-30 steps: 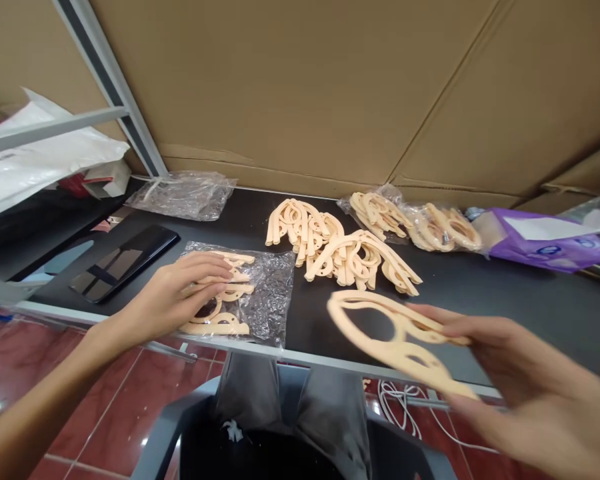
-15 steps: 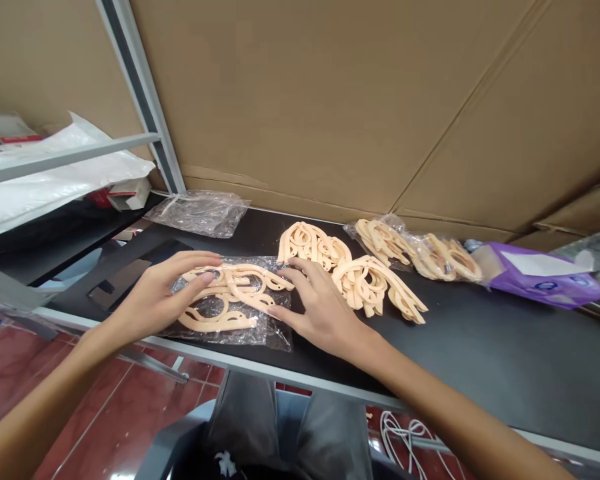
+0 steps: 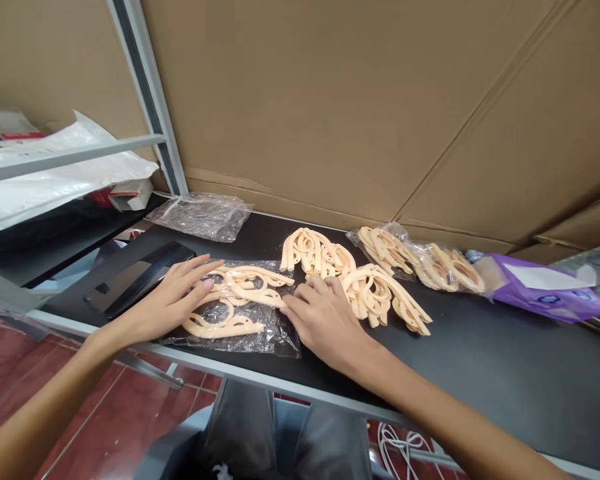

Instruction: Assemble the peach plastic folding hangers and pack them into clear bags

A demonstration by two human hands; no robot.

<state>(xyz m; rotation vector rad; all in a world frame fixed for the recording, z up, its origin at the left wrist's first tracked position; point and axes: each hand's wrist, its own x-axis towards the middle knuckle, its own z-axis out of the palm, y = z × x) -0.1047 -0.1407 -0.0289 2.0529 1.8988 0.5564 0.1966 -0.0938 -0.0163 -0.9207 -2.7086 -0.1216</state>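
Observation:
A small stack of flat peach-coloured cut-out pieces (image 3: 235,297) lies on a clear plastic bag (image 3: 267,333) near the front edge of the black table (image 3: 505,360). My left hand (image 3: 173,300) rests flat on the stack's left side, fingers stretched out. My right hand (image 3: 320,317) lies beside the stack's right end, its fingertips touching the topmost piece. Neither hand grips anything.
Two loose heaps of the same pieces (image 3: 315,253) (image 3: 385,293) lie behind my right hand. Bagged pieces (image 3: 420,257) and a purple packet (image 3: 545,287) sit at the right. An empty clear bag (image 3: 200,215) and a dark phone (image 3: 143,277) lie to the left. Cardboard backs the table.
One second ago my right hand held a large peach piece in the air. It has since laid the piece on the stack over the bag and now rests beside it.

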